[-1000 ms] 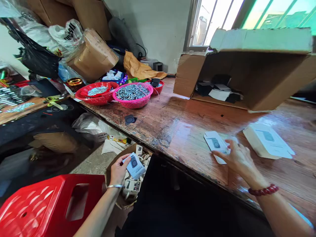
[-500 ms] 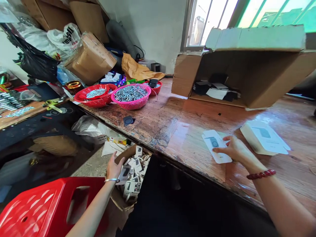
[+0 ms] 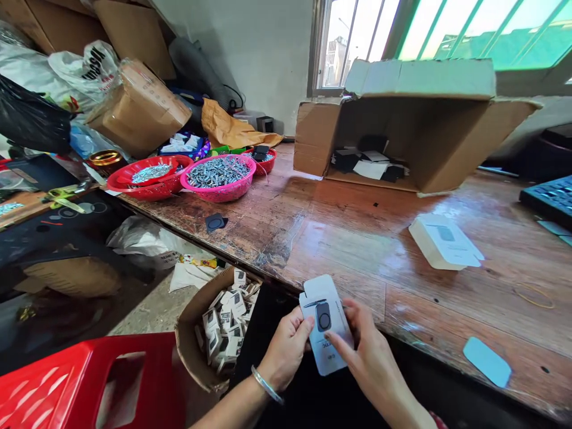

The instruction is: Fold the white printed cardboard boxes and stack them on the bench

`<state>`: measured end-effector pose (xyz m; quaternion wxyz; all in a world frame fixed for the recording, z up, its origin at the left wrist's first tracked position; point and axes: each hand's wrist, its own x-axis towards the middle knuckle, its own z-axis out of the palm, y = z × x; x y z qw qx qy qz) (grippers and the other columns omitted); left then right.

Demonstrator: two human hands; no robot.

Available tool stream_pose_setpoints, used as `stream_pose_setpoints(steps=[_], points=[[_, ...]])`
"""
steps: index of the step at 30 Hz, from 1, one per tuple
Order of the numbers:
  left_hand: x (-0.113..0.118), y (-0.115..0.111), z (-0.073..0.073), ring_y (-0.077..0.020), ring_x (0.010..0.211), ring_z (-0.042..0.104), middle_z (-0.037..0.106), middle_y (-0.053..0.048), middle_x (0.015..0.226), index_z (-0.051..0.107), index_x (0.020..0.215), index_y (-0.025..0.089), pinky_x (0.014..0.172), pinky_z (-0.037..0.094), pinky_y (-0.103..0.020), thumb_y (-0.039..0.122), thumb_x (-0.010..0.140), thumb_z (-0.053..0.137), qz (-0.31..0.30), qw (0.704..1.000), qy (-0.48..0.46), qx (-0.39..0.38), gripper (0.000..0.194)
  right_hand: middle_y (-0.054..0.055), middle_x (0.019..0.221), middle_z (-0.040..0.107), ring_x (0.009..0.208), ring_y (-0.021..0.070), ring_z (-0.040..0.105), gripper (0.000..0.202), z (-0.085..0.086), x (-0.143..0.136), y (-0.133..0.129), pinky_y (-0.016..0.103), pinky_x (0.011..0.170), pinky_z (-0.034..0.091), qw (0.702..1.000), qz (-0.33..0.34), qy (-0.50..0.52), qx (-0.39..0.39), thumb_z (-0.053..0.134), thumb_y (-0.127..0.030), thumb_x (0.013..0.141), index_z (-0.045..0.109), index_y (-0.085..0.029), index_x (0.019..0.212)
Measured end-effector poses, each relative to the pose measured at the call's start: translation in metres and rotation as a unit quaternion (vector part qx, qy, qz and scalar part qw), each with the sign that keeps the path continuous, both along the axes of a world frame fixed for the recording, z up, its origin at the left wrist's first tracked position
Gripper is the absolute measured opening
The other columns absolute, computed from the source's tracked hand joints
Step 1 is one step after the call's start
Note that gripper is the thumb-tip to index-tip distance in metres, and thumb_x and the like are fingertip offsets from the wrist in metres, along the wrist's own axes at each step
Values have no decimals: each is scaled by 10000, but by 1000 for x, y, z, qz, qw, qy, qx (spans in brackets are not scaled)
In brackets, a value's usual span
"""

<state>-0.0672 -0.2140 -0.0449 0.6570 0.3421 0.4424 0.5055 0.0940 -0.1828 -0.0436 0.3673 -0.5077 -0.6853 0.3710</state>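
A white printed card (image 3: pixel 333 342) with rounded corners is held in front of me, just over the table's near edge. Printed on it is a dark rounded shape with a ring. My left hand (image 3: pixel 288 345) pinches its left edge, thumb on the front. On the opposite side, my right hand (image 3: pixel 369 348) grips the card with the thumb across its face and fingers behind. A stack of similar white cards (image 3: pixel 435 253) lies on the table to the right. Down to the left, an open carton (image 3: pixel 187 345) holds many small white printed packages (image 3: pixel 230 310).
A big open cardboard box (image 3: pixel 315 137) stands by the window. A pink basket (image 3: pixel 218 193) of metal pieces and a red basket (image 3: pixel 147 190) sit at the table's left. A red stool (image 3: pixel 53 381) is at lower left. A pale rounded piece (image 3: pixel 487 361) lies front right.
My right hand has brought the white card from the table toward me. My left hand has come up from the carton and now grips the card too. The view has turned right.
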Motion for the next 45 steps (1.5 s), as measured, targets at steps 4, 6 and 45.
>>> stream_pose_setpoints(steps=[4, 6, 45], points=[[-1, -4, -3, -217, 855, 628, 718, -80, 949, 667, 1156, 130, 787, 484, -306, 543, 893, 539, -71, 985, 157, 24, 506, 107, 1128, 639, 1077, 299, 571, 372, -4, 12, 2, 495, 933, 476, 963, 8, -116, 244, 650, -254, 868, 514, -217, 1212], [-2, -8, 0, -202, 813, 605, 706, -57, 888, 673, 1149, 134, 746, 461, -277, 494, 926, 497, -102, 967, 231, 35, 458, 66, 1072, 635, 1043, 261, 565, 337, 1, 15, 3, 432, 904, 492, 962, 97, -139, 213, 645, -94, 820, 547, -231, 1112], [-16, -31, -26, -133, 741, 494, 619, -7, 821, 750, 944, 145, 686, 352, -227, 523, 618, 821, -322, 945, -15, -50, 504, 5, 905, 527, 892, 171, 524, 206, 31, 14, -9, 275, 783, 423, 931, 262, -147, -206, 763, -268, 756, 625, -172, 637]])
